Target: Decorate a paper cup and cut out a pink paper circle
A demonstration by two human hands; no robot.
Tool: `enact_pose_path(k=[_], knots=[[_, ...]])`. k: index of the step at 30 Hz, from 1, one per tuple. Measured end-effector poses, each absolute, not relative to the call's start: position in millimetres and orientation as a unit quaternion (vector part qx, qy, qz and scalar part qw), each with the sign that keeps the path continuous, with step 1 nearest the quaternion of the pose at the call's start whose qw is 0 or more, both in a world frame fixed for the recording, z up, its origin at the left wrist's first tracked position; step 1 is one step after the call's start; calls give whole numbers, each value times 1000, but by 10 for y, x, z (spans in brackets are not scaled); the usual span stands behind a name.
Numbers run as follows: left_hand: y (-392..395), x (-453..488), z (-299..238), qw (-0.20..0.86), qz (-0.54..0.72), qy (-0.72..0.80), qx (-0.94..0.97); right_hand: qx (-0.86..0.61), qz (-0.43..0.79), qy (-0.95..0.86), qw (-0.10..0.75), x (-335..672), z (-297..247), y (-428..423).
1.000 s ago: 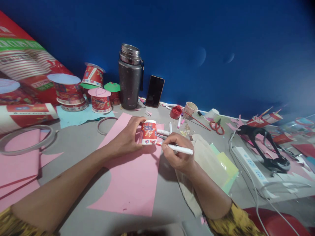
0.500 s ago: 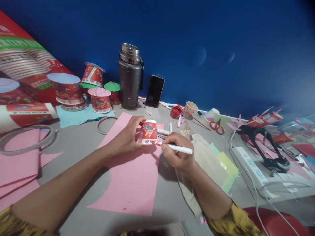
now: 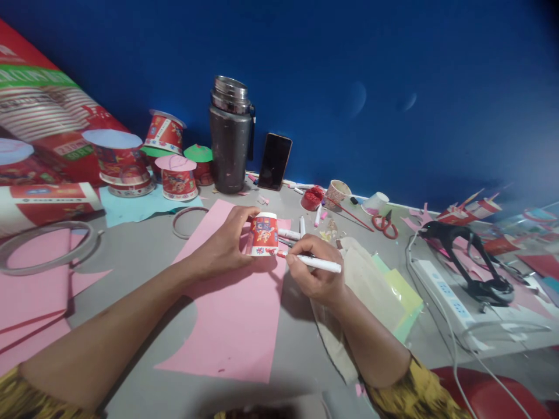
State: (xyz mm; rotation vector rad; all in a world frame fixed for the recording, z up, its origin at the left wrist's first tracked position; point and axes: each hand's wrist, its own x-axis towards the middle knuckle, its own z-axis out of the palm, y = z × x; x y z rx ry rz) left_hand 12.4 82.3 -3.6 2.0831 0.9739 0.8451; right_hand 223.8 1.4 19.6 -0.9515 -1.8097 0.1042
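Cup (image 3: 264, 233) sits in the grip of the left hand (image 3: 227, 241), thumb and fingers clamped on its left side, presumably to steady it while leaving the printed front uncovered. The right hand (image 3: 318, 269) pinches a white marker (image 3: 319, 264) near its red tip, a hold that seems suited to fine control; the tip is at the cup's lower right edge, though whether it touches I cannot tell. Both are over a pink sheet (image 3: 240, 331), which may shield the grey table (image 3: 174, 390); whether the cup rests on it is unclear. Behind stand a dark flask (image 3: 229, 145) and a phone (image 3: 275, 162), apparently propped against the blue wall (image 3: 305, 75) for support. Paper-topped cups (image 3: 176, 181) crowd the left, beside a large printed bag (image 3: 52, 110). On the right lie a cloth (image 3: 367, 297), red scissors (image 3: 386, 227) and a power strip (image 3: 448, 297), with pale cables trailing past it
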Motion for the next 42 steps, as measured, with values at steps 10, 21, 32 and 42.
enact_pose_path(k=[10, 21, 32, 42], knots=[[836, 120, -53, 334, 329, 370, 802, -408, 36, -752, 516, 2252, 203, 14], [812, 119, -8, 326, 318, 385, 803, -431, -21, -725, 536, 2248, 213, 9], [866, 121, -85, 242, 334, 375, 830, -429, -6, -733, 528, 2269, 193, 6], [872, 97, -76, 212, 314, 371, 848, -371, 11, -764, 528, 2238, 210, -1]])
